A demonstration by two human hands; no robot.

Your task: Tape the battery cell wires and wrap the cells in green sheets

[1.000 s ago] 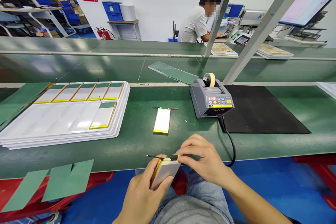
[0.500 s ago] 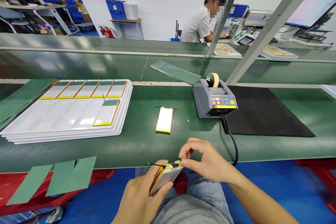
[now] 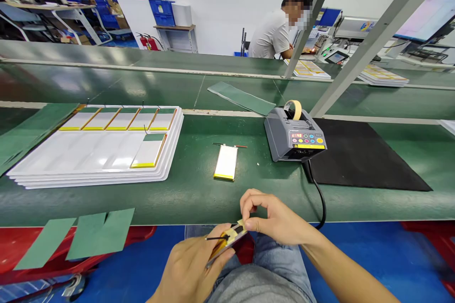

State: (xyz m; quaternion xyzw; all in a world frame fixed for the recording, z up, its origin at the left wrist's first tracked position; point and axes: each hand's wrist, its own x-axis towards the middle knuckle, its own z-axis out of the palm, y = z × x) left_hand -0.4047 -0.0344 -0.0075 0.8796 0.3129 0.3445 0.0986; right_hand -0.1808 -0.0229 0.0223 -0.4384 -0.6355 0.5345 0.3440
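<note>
We held a flat pouch cell [image 3: 225,241] low over our lap, just past the front edge of the green workbench [image 3: 192,199], tilted with one end raised. Our left hand [image 3: 190,265] had its fingers closed around the cell's body, clamping it. A thin black lead [image 3: 216,238] ran across the back of that hand, and small pieces of yellow tape [image 3: 238,229] sat at the cell's raised end. Our right hand [image 3: 277,218] was at that end, with the thumb [image 3: 251,224] and forefinger [image 3: 248,199] drawn close together at the tape; we could not tell whether they had hold of it.

A slip of those fingers could have torn or creased the tape, and a tug on the lead could have bent it. Too hard a squeeze might have dented the soft pouch.

Ahead on the bench, at centre, lay another pouch cell [image 3: 225,163]. To the left was a stack of white trays [image 3: 88,151] holding more cells, and to the right a grey tape dispenser [image 3: 293,135] beside a black mat [image 3: 362,156].
</note>
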